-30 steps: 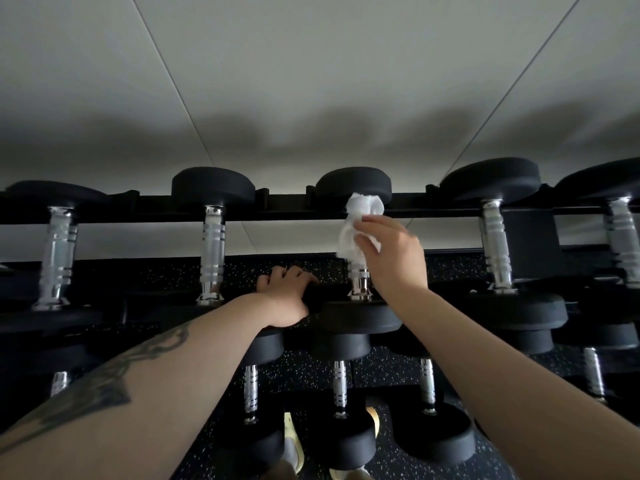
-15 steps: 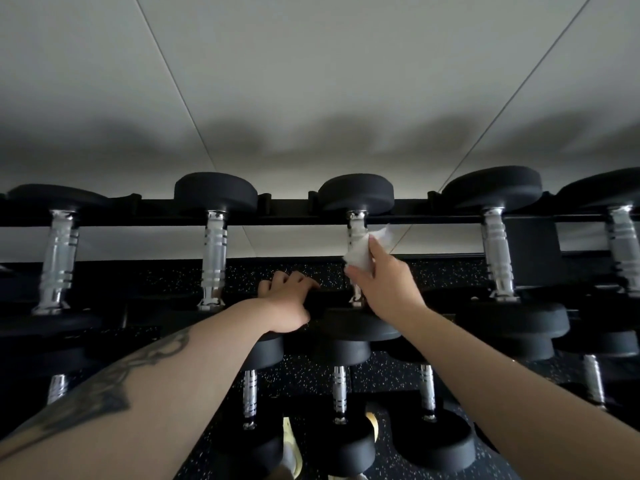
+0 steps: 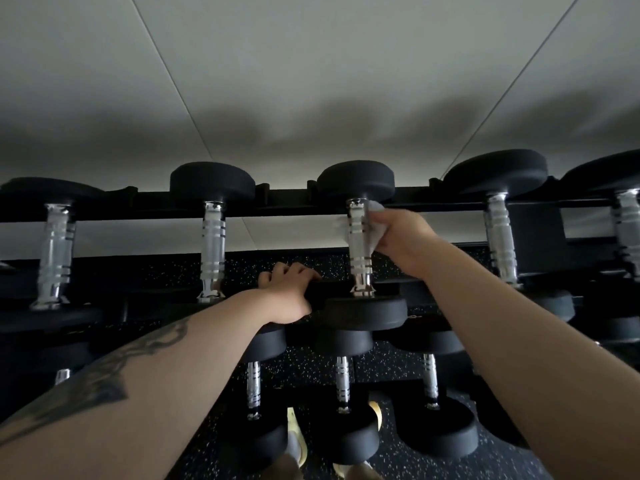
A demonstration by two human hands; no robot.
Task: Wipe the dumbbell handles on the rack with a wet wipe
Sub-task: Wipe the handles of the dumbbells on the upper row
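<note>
A black rack [image 3: 284, 197] carries a top row of dumbbells with chrome handles and black round heads. My right hand [image 3: 405, 237] holds a white wet wipe [image 3: 374, 233] pressed around the back and right side of the middle dumbbell's chrome handle [image 3: 358, 237]; a bit of wipe shows left of the handle. My left hand [image 3: 289, 292] grips the front rail of the rack just left of that dumbbell's near head [image 3: 365, 311]. Neighbouring handles stand at left [image 3: 213, 247] and right [image 3: 500, 237].
A lower row of smaller dumbbells [image 3: 341, 382] sits beneath my arms. Below lies black speckled rubber flooring [image 3: 391, 372], and shoe tips [image 3: 298, 441] show at the bottom. A pale panelled wall [image 3: 311, 81] rises behind the rack. Further dumbbells flank both edges.
My right hand slid the wipe down the middle handle, then back up and round to its right side. The left hand stayed on the rail.
</note>
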